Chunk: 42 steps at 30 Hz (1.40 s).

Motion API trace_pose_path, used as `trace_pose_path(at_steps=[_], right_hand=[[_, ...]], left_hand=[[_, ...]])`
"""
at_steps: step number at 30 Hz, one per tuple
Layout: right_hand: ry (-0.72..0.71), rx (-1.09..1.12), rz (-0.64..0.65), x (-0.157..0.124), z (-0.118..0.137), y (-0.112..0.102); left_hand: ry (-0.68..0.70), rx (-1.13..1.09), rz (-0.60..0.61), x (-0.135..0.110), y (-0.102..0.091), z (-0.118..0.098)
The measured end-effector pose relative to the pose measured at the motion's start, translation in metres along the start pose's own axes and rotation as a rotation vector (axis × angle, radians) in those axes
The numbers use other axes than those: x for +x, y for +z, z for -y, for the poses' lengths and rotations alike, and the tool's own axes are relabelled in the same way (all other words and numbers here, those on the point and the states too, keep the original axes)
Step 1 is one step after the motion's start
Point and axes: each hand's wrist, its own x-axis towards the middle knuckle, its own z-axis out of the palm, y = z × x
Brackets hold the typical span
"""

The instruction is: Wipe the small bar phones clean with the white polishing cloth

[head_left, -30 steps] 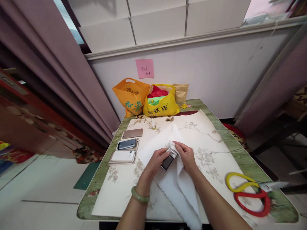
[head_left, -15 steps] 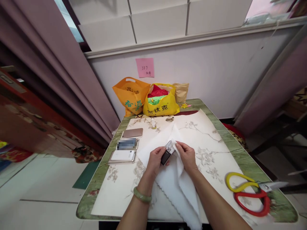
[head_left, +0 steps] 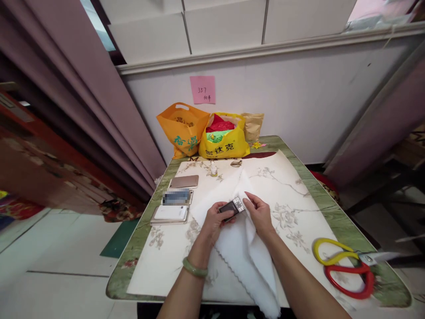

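Just above the white cloth, a keypad phone lies aslant, keys pointing right.
Its long axis runs from the left hand to the right hand, rising slightly away from the person; the left is nearer, fingers pinching the screen end, thumb across the front. The right fingers pinch a fold of the white cloth just beside the keys; whether they press the phone itself, I cannot tell. Farther out on the tabletop, a white phone lies left, scissors right.
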Motion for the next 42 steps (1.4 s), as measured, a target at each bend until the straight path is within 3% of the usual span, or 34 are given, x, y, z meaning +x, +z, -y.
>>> trace_pose_path(at_steps=[5, 8, 13, 23, 32, 42], right_hand=[[0.060, 0.145, 0.107, -0.002, 0.002, 0.003], [0.054, 0.081, 0.174, -0.004, 0.004, 0.003], [0.018, -0.016, 0.157, -0.007, 0.007, 0.001], [0.050, 0.000, 0.193, -0.011, 0.014, 0.003], [-0.076, -0.271, 0.149, -0.009, 0.014, 0.000], [0.064, -0.003, 0.117, -0.011, 0.018, 0.003]], left_hand=[[0.114, -0.239, -0.253, 0.010, 0.011, 0.008], [0.220, -0.311, -0.287, 0.010, 0.017, 0.012], [0.259, -0.215, -0.122, 0.004, 0.019, 0.017], [0.181, -0.128, -0.030, 0.004, 0.013, 0.008], [0.136, 0.072, 0.076, 0.000, 0.010, 0.009], [0.068, 0.203, 0.375, -0.001, 0.004, -0.001]])
